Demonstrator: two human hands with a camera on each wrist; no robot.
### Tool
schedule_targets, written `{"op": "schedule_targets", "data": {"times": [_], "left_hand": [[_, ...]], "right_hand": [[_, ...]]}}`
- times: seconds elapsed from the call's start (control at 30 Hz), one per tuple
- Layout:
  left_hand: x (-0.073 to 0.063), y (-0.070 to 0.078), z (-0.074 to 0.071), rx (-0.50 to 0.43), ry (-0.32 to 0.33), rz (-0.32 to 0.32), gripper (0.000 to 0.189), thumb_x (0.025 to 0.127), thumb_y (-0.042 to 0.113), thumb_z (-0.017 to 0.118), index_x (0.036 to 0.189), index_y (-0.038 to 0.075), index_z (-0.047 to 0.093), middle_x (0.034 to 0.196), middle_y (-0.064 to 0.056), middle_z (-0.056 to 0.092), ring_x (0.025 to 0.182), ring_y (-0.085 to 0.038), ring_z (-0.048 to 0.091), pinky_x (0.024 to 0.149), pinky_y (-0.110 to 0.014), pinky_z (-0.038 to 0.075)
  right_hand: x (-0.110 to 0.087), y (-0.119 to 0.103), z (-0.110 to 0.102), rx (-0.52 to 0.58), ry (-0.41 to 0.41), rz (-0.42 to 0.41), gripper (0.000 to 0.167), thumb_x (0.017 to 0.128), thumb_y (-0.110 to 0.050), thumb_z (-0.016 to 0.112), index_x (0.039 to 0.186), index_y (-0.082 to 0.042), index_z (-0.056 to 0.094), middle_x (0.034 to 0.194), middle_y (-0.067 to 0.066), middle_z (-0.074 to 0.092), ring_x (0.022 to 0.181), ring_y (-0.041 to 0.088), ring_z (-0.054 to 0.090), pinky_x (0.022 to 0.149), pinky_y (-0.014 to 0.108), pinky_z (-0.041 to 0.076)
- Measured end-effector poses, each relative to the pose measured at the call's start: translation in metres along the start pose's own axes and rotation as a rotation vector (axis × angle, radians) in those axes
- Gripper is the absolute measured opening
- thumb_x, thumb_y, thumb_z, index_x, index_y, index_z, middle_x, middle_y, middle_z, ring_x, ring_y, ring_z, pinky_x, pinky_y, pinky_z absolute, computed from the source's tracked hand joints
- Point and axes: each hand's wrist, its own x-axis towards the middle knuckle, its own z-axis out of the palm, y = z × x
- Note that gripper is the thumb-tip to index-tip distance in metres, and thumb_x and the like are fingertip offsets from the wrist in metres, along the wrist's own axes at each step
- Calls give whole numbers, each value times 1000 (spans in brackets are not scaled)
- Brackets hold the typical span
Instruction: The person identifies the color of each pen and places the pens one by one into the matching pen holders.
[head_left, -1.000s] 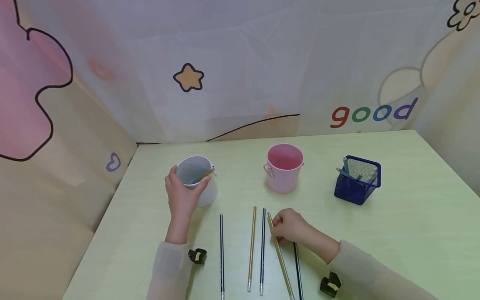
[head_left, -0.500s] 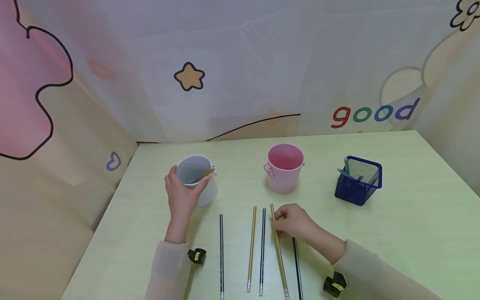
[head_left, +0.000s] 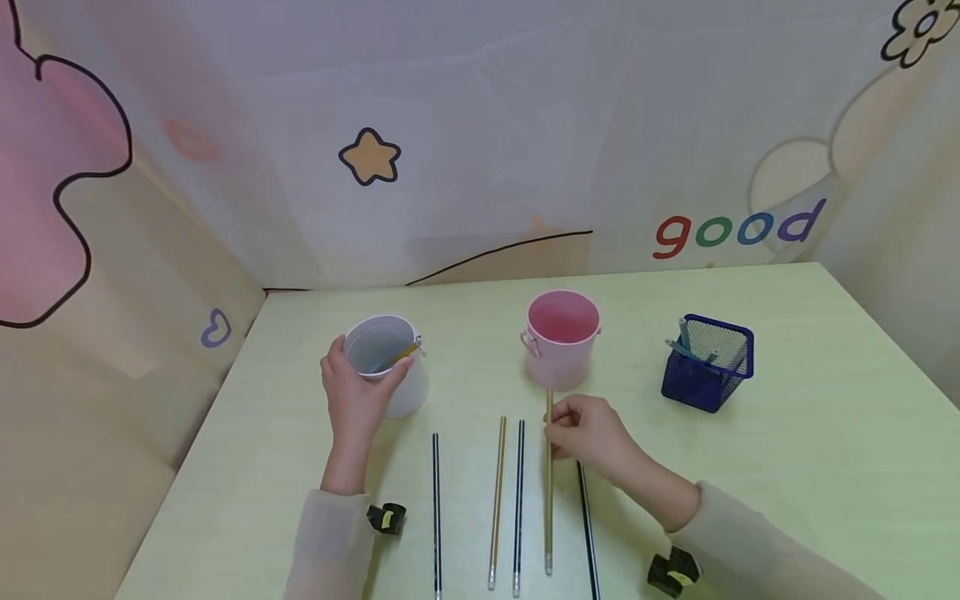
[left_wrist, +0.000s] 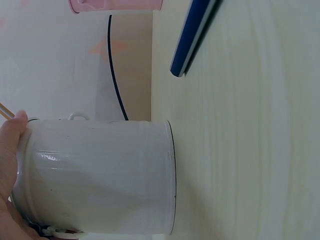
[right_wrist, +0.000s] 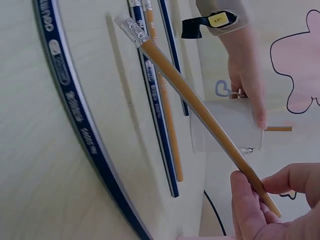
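Observation:
My left hand grips the rim of a white bucket, thumb on the near side. A yellow pencil leans inside, its end showing above the rim in the right wrist view. My right hand pinches another yellow pencil near its eraserless end. That pencil is lifted off the table, its white eraser toward the table's front. Lying on the table are a yellow pencil and three dark blue striped pencils, one under the right hand's side.
A pink bucket stands just beyond the right hand. Farther right is a blue mesh basket with several light green sticks in it. A printed cloth hangs behind the table.
My right hand has raised the yellow pencil off the table and moved it forward, toward the pink bucket; it now points straighter ahead. The left hand keeps its grip on the white bucket.

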Motion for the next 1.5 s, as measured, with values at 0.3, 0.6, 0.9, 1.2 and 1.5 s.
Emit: {"op": "schedule_targets", "data": {"times": [0.3, 0.6, 0.9, 1.2, 1.5], "left_hand": [[-1, 0, -1, -2, 10, 13, 100, 73, 40, 80, 145, 1, 23, 139, -22, 32, 127, -37, 35, 100, -56, 39], [-1, -1, -2, -3, 9, 4, 100, 73, 41, 80, 145, 1, 22, 139, -22, 32, 126, -37, 36, 99, -57, 40], [0, -2, -2, 3, 17, 9, 100, 73, 41, 80, 145, 2, 23, 138, -22, 33, 126, -36, 36, 99, -57, 41], [1, -1, -3, 4, 19, 17, 101, 72, 41, 80, 145, 2, 23, 138, -22, 33, 126, -37, 37, 98, -57, 41], [-1, 1, -1, 7, 10, 13, 101, 73, 41, 80, 145, 1, 22, 138, -22, 33, 126, -36, 36, 98, -56, 42]], "right_hand": [[-2, -13, -7, 67, 40, -76, 15, 89, 0, 59, 98, 10, 57, 86, 15, 64, 73, 16, 66, 71, 36, 58], [-10, -24, -2, 199, 101, -165, 19, 89, 2, 60, 103, 13, 55, 88, 15, 62, 74, 11, 66, 71, 29, 57], [-13, -32, 1, 298, 180, -286, 20, 89, 3, 60, 107, 11, 56, 94, 19, 61, 77, 8, 66, 72, 26, 57], [-11, -33, 6, 392, 287, -432, 24, 86, 8, 62, 109, 9, 56, 95, -1, 63, 80, 9, 64, 72, 27, 57], [-8, -32, 15, 502, 348, -628, 32, 82, 16, 61, 101, -11, 62, 92, -1, 64, 83, 10, 67, 70, 29, 56]]}}
